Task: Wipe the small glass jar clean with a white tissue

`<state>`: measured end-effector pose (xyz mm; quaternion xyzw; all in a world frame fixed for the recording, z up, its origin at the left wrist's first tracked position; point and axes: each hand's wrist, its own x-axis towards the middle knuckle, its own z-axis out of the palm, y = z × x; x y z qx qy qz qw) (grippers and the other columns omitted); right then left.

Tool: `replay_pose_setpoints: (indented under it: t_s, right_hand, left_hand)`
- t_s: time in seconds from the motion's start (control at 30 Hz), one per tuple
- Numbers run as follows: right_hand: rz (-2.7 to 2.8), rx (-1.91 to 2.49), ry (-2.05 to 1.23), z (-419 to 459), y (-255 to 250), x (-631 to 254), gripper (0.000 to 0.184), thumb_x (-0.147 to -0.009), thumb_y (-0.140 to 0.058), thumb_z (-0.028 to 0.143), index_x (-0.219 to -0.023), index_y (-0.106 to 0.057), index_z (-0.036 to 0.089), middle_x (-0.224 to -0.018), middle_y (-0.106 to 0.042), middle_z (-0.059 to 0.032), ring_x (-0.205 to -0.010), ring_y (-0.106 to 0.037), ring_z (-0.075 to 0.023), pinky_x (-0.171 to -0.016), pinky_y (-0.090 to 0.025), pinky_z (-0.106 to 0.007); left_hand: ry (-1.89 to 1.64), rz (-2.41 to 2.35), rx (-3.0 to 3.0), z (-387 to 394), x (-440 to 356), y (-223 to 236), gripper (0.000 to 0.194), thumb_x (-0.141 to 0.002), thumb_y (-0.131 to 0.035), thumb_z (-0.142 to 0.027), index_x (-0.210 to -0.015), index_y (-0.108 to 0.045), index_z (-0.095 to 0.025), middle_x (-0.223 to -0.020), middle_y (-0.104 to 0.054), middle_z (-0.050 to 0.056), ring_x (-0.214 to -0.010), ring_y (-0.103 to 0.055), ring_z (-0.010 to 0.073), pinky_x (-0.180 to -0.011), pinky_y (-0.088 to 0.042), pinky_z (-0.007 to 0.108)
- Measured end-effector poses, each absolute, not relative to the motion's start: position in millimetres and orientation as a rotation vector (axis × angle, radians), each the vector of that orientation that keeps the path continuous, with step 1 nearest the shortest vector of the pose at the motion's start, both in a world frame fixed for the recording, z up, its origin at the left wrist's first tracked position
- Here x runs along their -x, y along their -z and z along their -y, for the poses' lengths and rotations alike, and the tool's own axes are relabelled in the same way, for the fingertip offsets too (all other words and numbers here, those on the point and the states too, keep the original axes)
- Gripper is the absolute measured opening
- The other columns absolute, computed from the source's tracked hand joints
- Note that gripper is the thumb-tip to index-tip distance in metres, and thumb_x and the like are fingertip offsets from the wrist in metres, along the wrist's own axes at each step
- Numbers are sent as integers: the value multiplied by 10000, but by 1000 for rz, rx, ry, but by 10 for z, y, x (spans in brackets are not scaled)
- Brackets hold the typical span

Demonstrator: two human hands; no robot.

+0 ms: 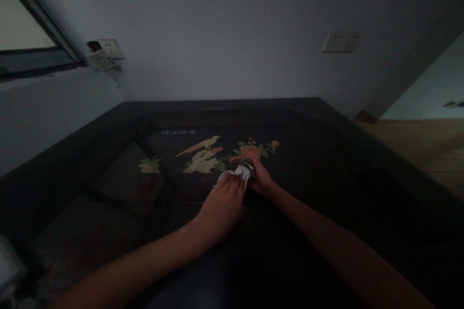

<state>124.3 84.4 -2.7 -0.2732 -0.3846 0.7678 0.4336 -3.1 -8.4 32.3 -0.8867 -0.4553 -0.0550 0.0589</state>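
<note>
My left hand (225, 198) is closed around a crumpled white tissue or cloth (240, 170), fingers bent over it. It presses against a small dark, shiny, rounded object (248, 163) with a brownish-red tint, whose kind I cannot make out in the dim light. My right hand (261, 176) grips that object from the right side, partly wrapped around it. Both hands meet just above a glossy black tabletop (304, 154) decorated with a pale bird (205, 145), leaves and orange flowers. The fingertips of both hands are partly hidden by the object and the tissue.
The black table meets a pale wall (224, 34) at its far edge. A wall socket (340, 42) sits at the right, and another socket with a plug-in adapter (103, 60) at the left near a window (29, 19). A whitish object (9, 263) stands at lower left. Wooden floor (427, 149) shows at right.
</note>
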Motion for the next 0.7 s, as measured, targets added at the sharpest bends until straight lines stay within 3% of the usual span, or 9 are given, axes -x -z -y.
replay_pose_setpoints:
  t_s: [0.1, 0.17, 0.37, 0.5, 0.7]
  right_hand:
    - [971, 671, -1897, -840, 14, -1244, 453, -808, -511, 604, -832, -689, 189, -688, -689, -34, -696, -622, -176, -726, -470, -301]
    - [977, 670, -1898, -840, 8, -1244, 451, -805, -514, 604, -817, -692, 190, -677, -689, -35, -688, -626, -179, -715, -473, -304]
    - [961, 704, -1896, -844, 19, -1248, 461, -827, -491, 589, -845, -697, 177, -688, -700, -45, -679, -628, -182, -673, -478, -301]
    - [954, 704, -1908, -841, 20, -1249, 490, -827, -477, 610, -855, -693, 171, -680, -697, -53, -695, -642, -195, -668, -479, -307]
    - [960, 664, -1917, -825, 7, -1243, 473, -825, -485, 602, -887, -688, 180, -707, -704, -44, -730, -653, -197, -729, -487, -321]
  left_hand:
    - [336, 1481, 2894, 106, 13, -391, 569, -810, -611, -282, -1295, -438, -40, -1348, -501, 220, -1282, -443, 307, -1092, -331, 465]
    - [512, 1610, 3055, 100, 11, -450, 498, -802, -615, -271, -1245, -469, -94, -1299, -542, 180, -1223, -492, 280, -1037, -398, 437]
    - [1080, 2179, 3404, 10, 19, -565, 425, -873, -498, -272, -1272, -414, -150, -1211, -588, 88, -1084, -574, 204, -924, -474, 360]
    - [892, 2182, 3360, 15, 13, -598, 362, -850, -528, -272, -1183, -461, -146, -1164, -601, 87, -1034, -584, 204, -911, -473, 363]
    - [573, 1676, 3177, 77, 60, -542, 258, -827, -570, -258, -1059, -503, -168, -1165, -604, 110, -1066, -575, 224, -941, -468, 368]
